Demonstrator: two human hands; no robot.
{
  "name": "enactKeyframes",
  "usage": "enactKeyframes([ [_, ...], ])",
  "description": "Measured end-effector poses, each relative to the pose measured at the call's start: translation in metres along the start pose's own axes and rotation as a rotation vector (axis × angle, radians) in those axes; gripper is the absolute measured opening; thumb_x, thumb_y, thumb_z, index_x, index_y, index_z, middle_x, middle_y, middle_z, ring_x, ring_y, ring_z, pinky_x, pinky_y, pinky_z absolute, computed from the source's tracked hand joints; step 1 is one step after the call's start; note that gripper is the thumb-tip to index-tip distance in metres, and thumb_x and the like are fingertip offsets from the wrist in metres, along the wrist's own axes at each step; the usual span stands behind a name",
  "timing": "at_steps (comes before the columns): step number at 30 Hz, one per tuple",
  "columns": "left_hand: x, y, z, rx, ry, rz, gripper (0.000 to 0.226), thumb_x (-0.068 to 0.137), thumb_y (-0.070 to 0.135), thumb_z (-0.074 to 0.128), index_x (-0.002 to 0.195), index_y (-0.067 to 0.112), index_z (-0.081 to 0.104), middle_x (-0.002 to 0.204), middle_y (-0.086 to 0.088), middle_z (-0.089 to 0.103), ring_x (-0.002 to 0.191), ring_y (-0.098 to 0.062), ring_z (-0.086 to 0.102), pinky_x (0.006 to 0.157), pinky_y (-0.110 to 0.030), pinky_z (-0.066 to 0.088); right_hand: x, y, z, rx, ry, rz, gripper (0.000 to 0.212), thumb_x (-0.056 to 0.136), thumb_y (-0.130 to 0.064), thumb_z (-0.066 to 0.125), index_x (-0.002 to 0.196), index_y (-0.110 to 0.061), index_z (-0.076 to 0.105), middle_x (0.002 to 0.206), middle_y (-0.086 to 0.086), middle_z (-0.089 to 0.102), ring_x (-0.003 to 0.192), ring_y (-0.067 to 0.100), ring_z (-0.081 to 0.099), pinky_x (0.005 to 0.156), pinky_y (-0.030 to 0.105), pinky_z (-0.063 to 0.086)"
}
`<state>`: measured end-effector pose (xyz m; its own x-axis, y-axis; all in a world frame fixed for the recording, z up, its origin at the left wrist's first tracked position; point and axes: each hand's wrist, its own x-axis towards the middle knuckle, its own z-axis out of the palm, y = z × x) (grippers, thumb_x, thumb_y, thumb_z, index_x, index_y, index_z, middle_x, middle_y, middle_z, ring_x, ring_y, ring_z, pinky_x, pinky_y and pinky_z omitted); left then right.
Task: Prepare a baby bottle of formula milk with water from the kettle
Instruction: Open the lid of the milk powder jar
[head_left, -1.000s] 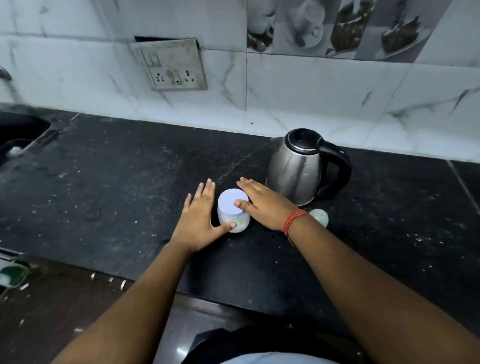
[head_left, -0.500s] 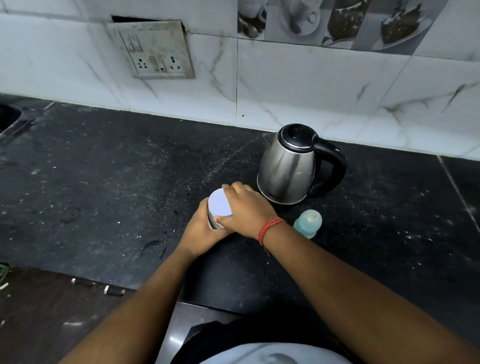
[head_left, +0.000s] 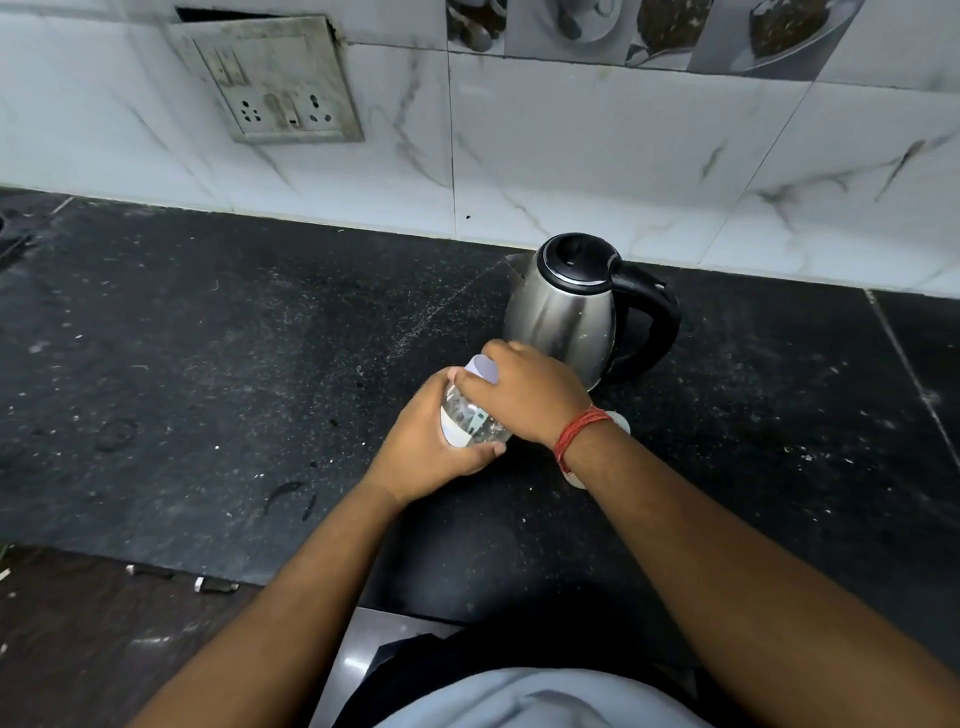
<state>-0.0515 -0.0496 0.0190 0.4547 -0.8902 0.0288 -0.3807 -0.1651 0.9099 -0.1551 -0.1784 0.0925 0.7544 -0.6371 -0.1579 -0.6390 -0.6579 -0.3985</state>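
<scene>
A small clear jar (head_left: 467, 423) with a white label and a pale lilac lid (head_left: 482, 368) is tilted above the black counter (head_left: 218, 364). My left hand (head_left: 426, 449) grips its body from below. My right hand (head_left: 524, 395), a red thread at the wrist, curls over the lid. Just behind stands the steel kettle (head_left: 563, 317) with its black lid shut and handle pointing right. The baby bottle (head_left: 621, 423) is mostly hidden behind my right wrist; only a pale edge shows.
A tiled wall with a switch-and-socket plate (head_left: 275, 83) rises behind the counter. The counter's front edge runs below my forearms, with a dark floor at lower left. Specks and smears dot the counter surface.
Both hands went from resting beside the standing jar to gripping it. The jar has been lifted and tilted, and my right hand closed over the lid, now hiding most of the bottle.
</scene>
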Motion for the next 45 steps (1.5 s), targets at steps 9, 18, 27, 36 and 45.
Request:
enactKeyframes([
  [9, 0.012, 0.026, -0.015, -0.256, -0.170, -0.014, 0.079, 0.067, 0.034, 0.087, 0.135, 0.017, 0.049, 0.117, 0.002, 0.071, 0.106, -0.014, 0.070, 0.091, -0.035, 0.055, -0.002, -0.002, -0.026, 0.035, 0.090, -0.168, 0.051, 0.086, -0.068, 0.039, 0.101, -0.025, 0.064, 0.109, -0.006, 0.066, 0.101, 0.020, 0.062, 0.080, 0.035, 0.046],
  [18, -0.001, 0.033, -0.034, -0.784, -0.513, -0.177, 0.099, 0.063, 0.050, 0.093, 0.142, 0.013, 0.046, 0.119, -0.009, 0.070, 0.109, -0.023, 0.068, 0.094, -0.035, 0.056, -0.004, -0.001, -0.066, 0.225, -0.185, -0.578, 0.051, 0.089, -0.057, 0.055, 0.127, -0.024, 0.063, 0.123, -0.009, 0.062, 0.118, 0.008, 0.058, 0.105, 0.036, 0.045],
  [27, 0.006, 0.018, -0.057, -1.122, -1.038, -0.254, 0.083, 0.082, 0.042, 0.082, 0.146, 0.003, 0.046, 0.137, -0.029, 0.056, 0.122, -0.047, 0.060, 0.103, -0.058, 0.051, -0.017, -0.017, -0.065, 0.422, -0.158, -0.697, 0.050, 0.090, -0.039, 0.065, 0.133, -0.013, 0.061, 0.125, 0.000, 0.061, 0.121, 0.015, 0.058, 0.106, 0.039, 0.047],
  [36, 0.007, 0.006, -0.067, -1.164, -1.278, -0.274, 0.091, 0.082, 0.052, 0.078, 0.146, -0.003, 0.043, 0.138, -0.027, 0.053, 0.125, -0.042, 0.060, 0.104, -0.053, 0.051, -0.025, -0.025, -0.083, 0.376, -0.332, -0.832, 0.059, 0.078, 0.003, 0.079, 0.132, -0.004, 0.058, 0.134, 0.010, 0.053, 0.132, 0.022, 0.049, 0.115, 0.044, 0.037],
  [45, -0.008, -0.015, -0.062, -0.997, -0.519, -0.317, 0.110, 0.058, 0.034, 0.099, 0.147, 0.003, 0.043, 0.131, -0.019, 0.065, 0.121, -0.035, 0.062, 0.102, -0.045, 0.055, -0.015, -0.005, -0.084, 0.448, 0.027, -0.534, 0.056, 0.082, -0.018, 0.080, 0.133, -0.021, 0.057, 0.131, -0.002, 0.050, 0.127, 0.013, 0.051, 0.110, 0.033, 0.044],
])
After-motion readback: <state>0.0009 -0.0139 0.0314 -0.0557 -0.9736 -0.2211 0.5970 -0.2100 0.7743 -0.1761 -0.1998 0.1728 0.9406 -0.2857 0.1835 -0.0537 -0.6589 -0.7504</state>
